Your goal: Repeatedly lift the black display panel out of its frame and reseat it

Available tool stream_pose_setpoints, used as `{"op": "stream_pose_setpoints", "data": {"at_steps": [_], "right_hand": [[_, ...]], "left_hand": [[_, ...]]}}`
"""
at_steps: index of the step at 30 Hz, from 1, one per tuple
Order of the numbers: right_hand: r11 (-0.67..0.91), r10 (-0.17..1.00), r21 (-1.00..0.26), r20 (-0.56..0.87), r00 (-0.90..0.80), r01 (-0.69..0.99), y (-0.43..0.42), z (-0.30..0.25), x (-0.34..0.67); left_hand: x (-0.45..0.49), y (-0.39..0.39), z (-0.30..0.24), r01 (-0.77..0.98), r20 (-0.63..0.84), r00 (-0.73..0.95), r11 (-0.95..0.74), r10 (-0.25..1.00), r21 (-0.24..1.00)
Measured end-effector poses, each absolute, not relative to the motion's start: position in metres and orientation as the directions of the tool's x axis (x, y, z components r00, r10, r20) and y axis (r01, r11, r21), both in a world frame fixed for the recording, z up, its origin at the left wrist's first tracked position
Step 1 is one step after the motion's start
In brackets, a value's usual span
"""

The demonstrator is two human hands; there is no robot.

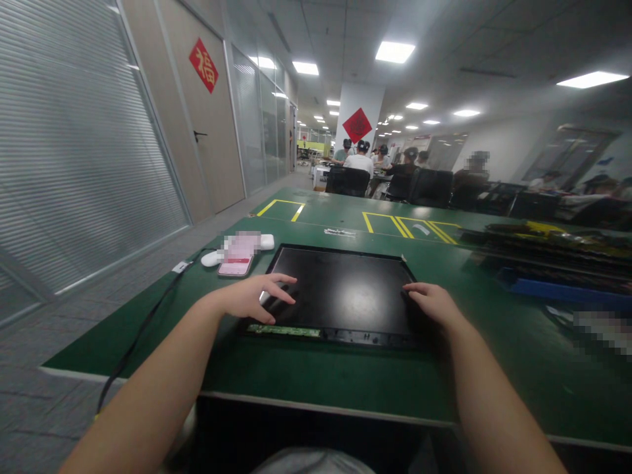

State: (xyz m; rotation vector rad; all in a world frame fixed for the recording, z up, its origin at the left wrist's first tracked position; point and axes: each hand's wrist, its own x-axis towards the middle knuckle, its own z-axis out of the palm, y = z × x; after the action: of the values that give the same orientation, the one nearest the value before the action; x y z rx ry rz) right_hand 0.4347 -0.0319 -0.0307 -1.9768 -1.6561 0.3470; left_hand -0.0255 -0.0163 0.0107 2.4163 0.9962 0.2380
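A black flat display panel (340, 289) lies face up on the green table (316, 375) in front of me, a bright reflection on its glass. Along its near edge runs a strip of green circuit board (284, 330). My left hand (251, 296) is over the panel's left side, its fingers spread apart; I cannot tell whether the fingertips touch the glass. At the right edge of the panel, my right hand (434, 303) has its fingers stretched out over the frame. Nothing shows in either hand.
A phone (237, 264) and a white device (211, 259) lie left of the panel, near a black cable (148, 322). Stacked dark panels (548, 253) and a blue tray (553, 289) are on the right. A small strip (340, 232) lies beyond the panel. People sit farther back.
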Motion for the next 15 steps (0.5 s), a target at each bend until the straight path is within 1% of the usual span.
{"op": "stream_pose_setpoints", "data": {"at_steps": [10, 13, 15], "right_hand": [[-0.143, 0.965, -0.556, 0.106, 0.241, 0.819, -0.0338, -0.027, 0.4318], [-0.148, 0.96, -0.564, 0.116, 0.256, 0.813, -0.0346, -0.0259, 0.4308], [-0.146, 0.95, -0.567, 0.148, 0.274, 0.811, -0.0347, -0.0252, 0.4311]], "left_hand": [[-0.0244, -0.0155, 0.0115, 0.623, -0.023, 0.705, -0.603, 0.709, 0.498], [-0.0259, -0.0123, 0.008, 0.651, 0.006, 0.661, -0.577, 0.75, 0.493], [-0.0274, -0.0074, 0.0029, 0.688, 0.047, 0.601, -0.546, 0.798, 0.479]]}}
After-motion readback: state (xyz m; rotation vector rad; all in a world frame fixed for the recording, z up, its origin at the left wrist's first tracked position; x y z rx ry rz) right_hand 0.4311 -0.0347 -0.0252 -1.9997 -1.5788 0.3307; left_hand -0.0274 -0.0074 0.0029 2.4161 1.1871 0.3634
